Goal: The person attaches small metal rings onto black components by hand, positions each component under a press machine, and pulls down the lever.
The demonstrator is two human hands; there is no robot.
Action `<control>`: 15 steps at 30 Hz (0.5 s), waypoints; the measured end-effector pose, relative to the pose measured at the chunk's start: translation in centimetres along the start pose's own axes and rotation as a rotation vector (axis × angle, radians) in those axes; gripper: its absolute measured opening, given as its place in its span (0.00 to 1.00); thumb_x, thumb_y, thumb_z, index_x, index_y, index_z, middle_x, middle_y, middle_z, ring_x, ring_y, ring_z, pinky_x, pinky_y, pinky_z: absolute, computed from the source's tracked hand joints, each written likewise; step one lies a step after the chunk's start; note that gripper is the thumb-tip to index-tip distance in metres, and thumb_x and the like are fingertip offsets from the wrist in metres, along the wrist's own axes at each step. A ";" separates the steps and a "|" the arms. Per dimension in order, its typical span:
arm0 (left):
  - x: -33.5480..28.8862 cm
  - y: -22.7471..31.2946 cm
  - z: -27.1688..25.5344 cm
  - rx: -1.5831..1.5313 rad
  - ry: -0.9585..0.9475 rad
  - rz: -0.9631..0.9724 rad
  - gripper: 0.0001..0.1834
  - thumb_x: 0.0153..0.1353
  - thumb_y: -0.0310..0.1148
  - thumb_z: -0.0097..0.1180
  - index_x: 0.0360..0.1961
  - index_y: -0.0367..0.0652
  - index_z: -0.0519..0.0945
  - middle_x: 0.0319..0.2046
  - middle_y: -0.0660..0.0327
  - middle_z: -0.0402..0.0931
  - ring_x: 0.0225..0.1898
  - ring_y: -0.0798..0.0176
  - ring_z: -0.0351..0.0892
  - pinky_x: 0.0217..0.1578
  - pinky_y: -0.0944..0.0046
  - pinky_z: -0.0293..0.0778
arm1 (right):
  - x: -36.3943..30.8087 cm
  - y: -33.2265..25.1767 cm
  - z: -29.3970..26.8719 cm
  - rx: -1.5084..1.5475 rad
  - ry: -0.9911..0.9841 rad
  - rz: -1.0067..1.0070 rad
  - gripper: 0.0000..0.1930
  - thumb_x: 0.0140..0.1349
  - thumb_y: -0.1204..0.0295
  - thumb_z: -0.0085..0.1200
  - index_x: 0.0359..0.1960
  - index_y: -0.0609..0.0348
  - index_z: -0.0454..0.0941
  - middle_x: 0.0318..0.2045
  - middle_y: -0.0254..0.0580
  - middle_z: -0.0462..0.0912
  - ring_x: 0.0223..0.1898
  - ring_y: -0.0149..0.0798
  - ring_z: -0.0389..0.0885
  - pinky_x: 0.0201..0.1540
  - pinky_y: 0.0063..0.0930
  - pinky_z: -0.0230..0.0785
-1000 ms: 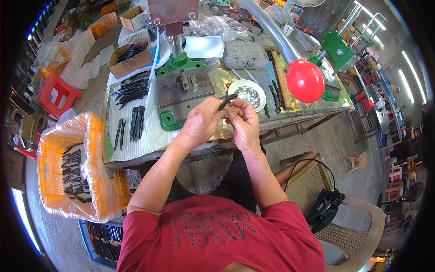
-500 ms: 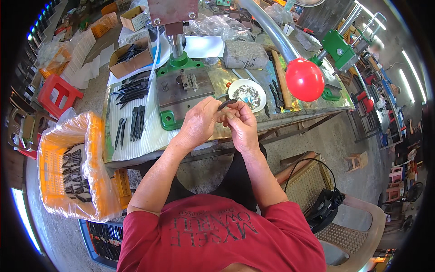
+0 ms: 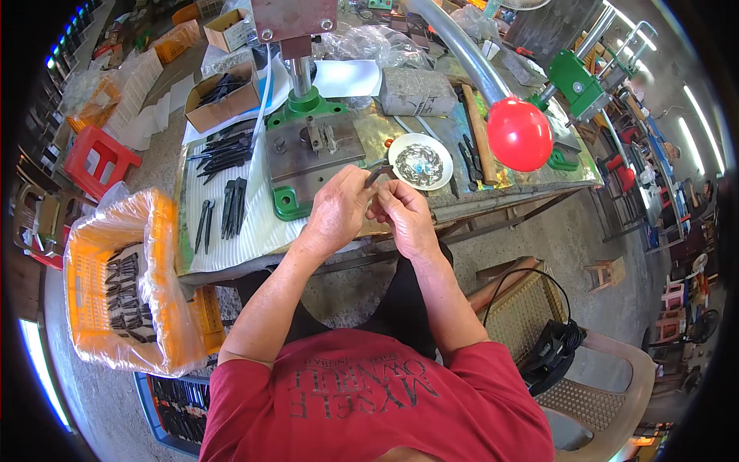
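My left hand (image 3: 339, 206) is closed around a slim black piece (image 3: 375, 176), whose dark end sticks up past the fingers. Beside it, the fingertips of my right hand (image 3: 403, 218) are pinched together close to that piece; whatever they grip is too small to make out. Just beyond my right hand stands a white bowl (image 3: 442, 179) holding many small metal bits. A press (image 3: 308, 154) with a green base and a dark metal plate rises in front of my left hand. Black slender parts (image 3: 232, 208) lie on a white ribbed sheet to its left.
At left stands an orange crate (image 3: 81, 285) lined with clear plastic, with black parts inside. A cardboard box (image 3: 223, 115) and a grey block (image 3: 416, 94) sit farther back. A red ball (image 3: 519, 134) on the press lever overhangs the table's right; a chair (image 3: 593, 400) is behind right.
My right hand has come down slightly, its fingers uncurling from the top of the black piece. The left hand has barely moved and still grips it.
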State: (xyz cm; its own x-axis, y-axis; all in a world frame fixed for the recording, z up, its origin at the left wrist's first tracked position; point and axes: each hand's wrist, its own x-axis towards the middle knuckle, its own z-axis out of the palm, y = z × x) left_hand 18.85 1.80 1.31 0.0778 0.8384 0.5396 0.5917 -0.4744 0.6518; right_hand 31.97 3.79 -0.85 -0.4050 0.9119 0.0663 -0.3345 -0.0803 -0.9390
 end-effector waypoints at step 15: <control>-1.5 -1.0 -0.5 -1.113 0.179 -0.519 0.09 0.54 0.29 0.48 0.36 0.37 0.72 0.28 0.59 0.73 0.30 0.66 0.74 0.29 0.72 0.73 | -0.7 1.3 1.1 0.105 0.086 -0.087 0.07 0.58 0.70 0.42 0.27 0.61 0.64 0.20 0.32 0.66 0.22 0.25 0.65 0.26 0.16 0.59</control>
State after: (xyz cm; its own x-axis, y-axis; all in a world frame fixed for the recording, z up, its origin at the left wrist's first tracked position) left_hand 17.74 0.85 0.12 -0.1243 0.9881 0.0904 -0.4901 -0.1404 0.8603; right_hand 30.87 2.54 -1.72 -0.2975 0.9481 0.1122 -0.4543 -0.0372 -0.8900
